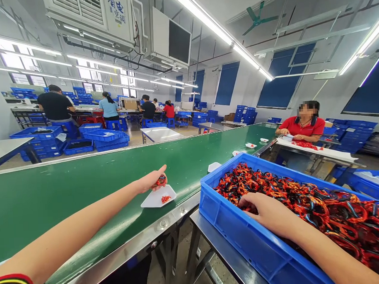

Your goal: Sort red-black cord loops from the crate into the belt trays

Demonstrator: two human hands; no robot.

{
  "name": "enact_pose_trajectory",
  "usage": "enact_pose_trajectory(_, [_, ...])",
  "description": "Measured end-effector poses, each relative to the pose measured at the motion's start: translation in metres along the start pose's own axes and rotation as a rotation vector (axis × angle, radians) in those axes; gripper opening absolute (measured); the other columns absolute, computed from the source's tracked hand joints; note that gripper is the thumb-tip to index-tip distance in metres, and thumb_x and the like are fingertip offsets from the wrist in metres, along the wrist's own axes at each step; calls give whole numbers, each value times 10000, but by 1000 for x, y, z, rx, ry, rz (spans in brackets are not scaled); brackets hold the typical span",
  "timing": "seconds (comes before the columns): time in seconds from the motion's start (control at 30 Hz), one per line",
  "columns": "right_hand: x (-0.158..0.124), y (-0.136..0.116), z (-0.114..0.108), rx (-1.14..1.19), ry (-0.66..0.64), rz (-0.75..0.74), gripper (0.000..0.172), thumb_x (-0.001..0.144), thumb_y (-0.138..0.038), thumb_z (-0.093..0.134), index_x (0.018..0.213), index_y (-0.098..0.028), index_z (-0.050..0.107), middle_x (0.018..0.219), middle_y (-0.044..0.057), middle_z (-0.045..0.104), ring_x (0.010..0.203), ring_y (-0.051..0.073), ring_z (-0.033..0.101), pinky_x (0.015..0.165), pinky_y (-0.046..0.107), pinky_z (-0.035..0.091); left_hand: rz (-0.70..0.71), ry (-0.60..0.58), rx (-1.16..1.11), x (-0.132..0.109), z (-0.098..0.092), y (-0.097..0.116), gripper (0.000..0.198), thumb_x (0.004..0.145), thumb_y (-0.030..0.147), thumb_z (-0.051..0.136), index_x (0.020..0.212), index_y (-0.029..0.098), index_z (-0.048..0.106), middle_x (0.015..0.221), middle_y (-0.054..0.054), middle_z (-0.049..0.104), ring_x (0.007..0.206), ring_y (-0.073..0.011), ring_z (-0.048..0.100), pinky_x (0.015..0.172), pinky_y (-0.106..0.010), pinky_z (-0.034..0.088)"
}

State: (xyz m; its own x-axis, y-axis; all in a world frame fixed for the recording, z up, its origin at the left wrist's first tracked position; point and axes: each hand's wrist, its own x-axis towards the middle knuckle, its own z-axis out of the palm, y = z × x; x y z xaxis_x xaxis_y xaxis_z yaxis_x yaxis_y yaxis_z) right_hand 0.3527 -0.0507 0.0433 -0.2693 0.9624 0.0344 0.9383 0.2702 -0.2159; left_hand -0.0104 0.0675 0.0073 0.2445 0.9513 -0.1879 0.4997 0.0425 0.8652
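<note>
Because both hands are busy in separate places, I would watch each one in turn. At the centre left of the frame, the left hand [153, 180] has its fingers curled around a small red-and-black piece [161, 180], thumb raised. It is just beyond a white tray [152, 200] that lies on the green belt [100, 176] near the metal rail [179, 212]; I cannot tell whether hand and tray touch. Some red-orange bits [166, 198] sit in that tray, so I judge it wise to carry the fingers clear of its shallow rim.

Toward the lower right, the right hand [266, 212] reaches over the near wall of the blue bin [223, 221], palm down, fingers bent and sunk among the heaped red-and-black rings [303, 196]. Their tips are hidden, so I cannot tell whether they have closed on anything. The rings look looped through one another; I would pinch one at its edge, work it loose with a small twist and lift slowly, lest neighbours come along. My forearm should ride above the wall rather than lean on the heap. Whether the belt is running I cannot tell, so I would check the tray's position before lowering anything.
</note>
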Motion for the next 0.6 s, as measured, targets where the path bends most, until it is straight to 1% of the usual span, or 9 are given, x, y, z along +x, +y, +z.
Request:
enact_pose_trajectory(0.1, [0, 0, -1, -2, -5, -1, 209, 769, -343, 519, 879, -223, 651, 887, 38, 679, 847, 215, 608, 704, 285, 440, 18, 71, 295, -8, -6, 2, 640, 656, 781, 426, 475, 181, 552, 520, -47, 547, 464, -143, 441, 489, -275, 316])
enact_pose_trajectory(0.17, [0, 1, -1, -8, -10, -5, 217, 772, -347, 516, 884, -224, 655, 891, 37, 680, 852, 216, 609, 703, 285, 441, 29, 119, 456, -13, -12, 7, 609, 642, 756, 477, 453, 185, 574, 529, -65, 569, 506, -171, 478, 541, -290, 326])
enact_pose_trajectory(0.27, [-1, 1, -2, -28, -4, -13, 231, 774, -357, 515, 888, -221, 663, 904, 43, 679, 849, 214, 610, 706, 287, 442, 63, 167, 605, -17, -16, 21, 595, 687, 732, 439, 514, 194, 623, 588, -78, 609, 554, -203, 509, 579, -306, 330])
enact_pose_trajectory(0.33, [-2, 0, -3, -30, 1, -16, 231, 773, -356, 520, 885, -220, 669, 910, 45, 678, 839, 207, 612, 712, 284, 442, 171, 192, 653, -18, -10, 35, 564, 736, 687, 413, 580, 198, 645, 631, -66, 629, 573, -202, 519, 581, -302, 337])
enact_pose_trajectory(0.4, [-2, -1, -4, -27, 10, -19, 224, 772, -348, 527, 885, -221, 673, 907, 46, 680, 835, 201, 612, 711, 278, 443, 374, 227, 629, -19, 5, 51, 492, 778, 612, 427, 644, 198, 657, 650, -46, 635, 582, -187, 521, 577, -290, 350])
enact_pose_trajectory(0.47, [-1, -3, -4, -30, 22, -18, 215, 772, -340, 537, 887, -221, 674, 904, 46, 683, 840, 199, 612, 707, 272, 445, 611, 231, 546, -18, 28, 70, 381, 797, 518, 476, 709, 198, 664, 683, -35, 640, 616, -178, 531, 600, -282, 377])
enact_pose_trajectory(0.53, [-1, -3, -5, -37, 27, -11, 200, 773, -330, 545, 880, -222, 675, 901, 43, 684, 846, 199, 612, 699, 267, 445, 800, 169, 498, -14, 54, 90, 273, 805, 421, 514, 774, 202, 673, 765, -42, 645, 698, -185, 551, 667, -286, 405])
enact_pose_trajectory(0.6, [-1, -4, -5, -45, 23, -2, 194, 774, -327, 553, 879, -222, 678, 910, 42, 684, 843, 197, 612, 690, 264, 444, 934, 70, 567, -5, 81, 110, 204, 814, 331, 521, 861, 210, 679, 880, -55, 639, 818, -204, 560, 758, -302, 413])
